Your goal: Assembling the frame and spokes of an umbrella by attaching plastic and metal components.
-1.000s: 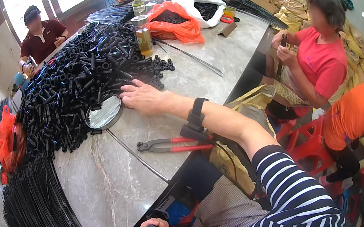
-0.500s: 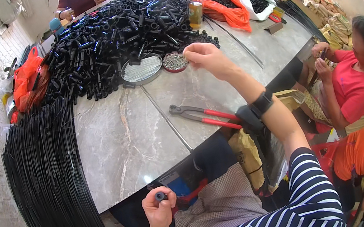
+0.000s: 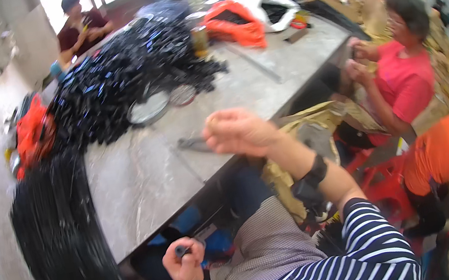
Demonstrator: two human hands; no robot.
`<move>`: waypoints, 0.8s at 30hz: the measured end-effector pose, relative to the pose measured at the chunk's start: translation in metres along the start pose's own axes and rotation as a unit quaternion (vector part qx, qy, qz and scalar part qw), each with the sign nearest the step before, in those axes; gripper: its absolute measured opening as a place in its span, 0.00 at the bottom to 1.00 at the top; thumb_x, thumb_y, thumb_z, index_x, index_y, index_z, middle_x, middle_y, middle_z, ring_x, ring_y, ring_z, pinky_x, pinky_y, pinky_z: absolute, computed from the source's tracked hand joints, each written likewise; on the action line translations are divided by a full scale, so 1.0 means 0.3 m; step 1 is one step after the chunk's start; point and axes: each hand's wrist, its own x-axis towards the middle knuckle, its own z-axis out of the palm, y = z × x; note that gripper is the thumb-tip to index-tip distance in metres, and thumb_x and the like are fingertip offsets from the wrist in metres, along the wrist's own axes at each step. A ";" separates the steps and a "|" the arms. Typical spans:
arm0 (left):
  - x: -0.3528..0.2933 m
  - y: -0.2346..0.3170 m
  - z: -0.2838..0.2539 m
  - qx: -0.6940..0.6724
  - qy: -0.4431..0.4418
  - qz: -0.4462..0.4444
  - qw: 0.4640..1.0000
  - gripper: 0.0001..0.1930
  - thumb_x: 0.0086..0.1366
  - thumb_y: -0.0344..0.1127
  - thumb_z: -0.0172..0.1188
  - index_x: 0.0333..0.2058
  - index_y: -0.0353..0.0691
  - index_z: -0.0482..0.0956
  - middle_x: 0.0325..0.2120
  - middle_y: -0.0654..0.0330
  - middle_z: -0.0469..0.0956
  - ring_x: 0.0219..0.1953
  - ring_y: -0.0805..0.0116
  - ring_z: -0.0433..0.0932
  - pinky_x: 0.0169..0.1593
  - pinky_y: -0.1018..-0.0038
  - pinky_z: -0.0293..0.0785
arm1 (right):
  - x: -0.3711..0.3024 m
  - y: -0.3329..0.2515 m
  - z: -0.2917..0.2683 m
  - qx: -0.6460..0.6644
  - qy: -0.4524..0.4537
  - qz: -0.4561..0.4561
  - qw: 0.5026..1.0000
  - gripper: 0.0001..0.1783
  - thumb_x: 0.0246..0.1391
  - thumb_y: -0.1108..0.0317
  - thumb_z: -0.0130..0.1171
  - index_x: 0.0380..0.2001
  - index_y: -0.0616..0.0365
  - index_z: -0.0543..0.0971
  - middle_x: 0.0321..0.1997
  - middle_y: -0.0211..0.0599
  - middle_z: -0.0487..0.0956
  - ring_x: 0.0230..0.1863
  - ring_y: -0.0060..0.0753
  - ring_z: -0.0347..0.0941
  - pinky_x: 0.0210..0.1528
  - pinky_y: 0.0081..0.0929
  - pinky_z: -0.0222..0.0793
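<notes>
My left hand (image 3: 182, 271) is closed around a short black tube (image 3: 182, 251), its round open end facing up, held in front of the table edge over my lap. My right hand (image 3: 242, 131) hovers over the table's near edge with thumb and fingers pinched together; whatever is between them is too small and blurred to name. Behind it lie the pincers (image 3: 194, 144), mostly hidden by the hand. Farther back stand a round dish of thin white sticks (image 3: 149, 108) and a smaller red-rimmed dish (image 3: 182, 95) of small pieces.
A large heap of black tubular parts (image 3: 123, 68) covers the table's far left. Long black rods (image 3: 66, 243) hang over the left edge. Orange and white bags (image 3: 244, 30) and a jar (image 3: 200, 42) stand farther back. Several people work around; a person in pink (image 3: 403, 74) sits at right.
My right hand has drawn back from the red-rimmed dish toward me, still pinched. My left hand keeps the tube. The whole view has shifted and blurred with head motion.
</notes>
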 end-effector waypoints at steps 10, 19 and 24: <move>-0.012 0.053 -0.005 0.017 -0.024 0.028 0.999 0.18 0.63 0.47 0.60 0.40 0.37 0.72 0.19 0.67 0.64 0.21 0.77 0.61 0.26 0.78 0.56 | -0.105 0.194 -0.006 -0.033 0.062 -0.022 0.997 0.09 0.55 0.69 0.61 0.36 0.64 0.79 0.30 0.34 0.80 0.30 0.22 0.78 0.33 0.21 0.78; 0.042 0.018 0.029 0.010 0.009 0.022 1.000 0.18 0.62 0.45 0.61 0.40 0.36 0.73 0.19 0.65 0.67 0.21 0.76 0.62 0.27 0.78 0.57 | -0.152 0.217 0.072 -0.131 0.010 -0.046 0.990 0.08 0.57 0.74 0.57 0.38 0.66 0.80 0.31 0.35 0.81 0.32 0.22 0.78 0.36 0.19 0.77; 0.068 -0.023 0.034 0.003 -0.030 0.017 0.999 0.17 0.67 0.44 0.55 0.46 0.38 0.72 0.23 0.65 0.66 0.23 0.77 0.63 0.28 0.79 0.57 | -0.188 0.242 0.140 -0.114 -0.024 -0.092 0.989 0.07 0.54 0.76 0.60 0.37 0.67 0.80 0.31 0.34 0.81 0.33 0.20 0.78 0.39 0.17 0.74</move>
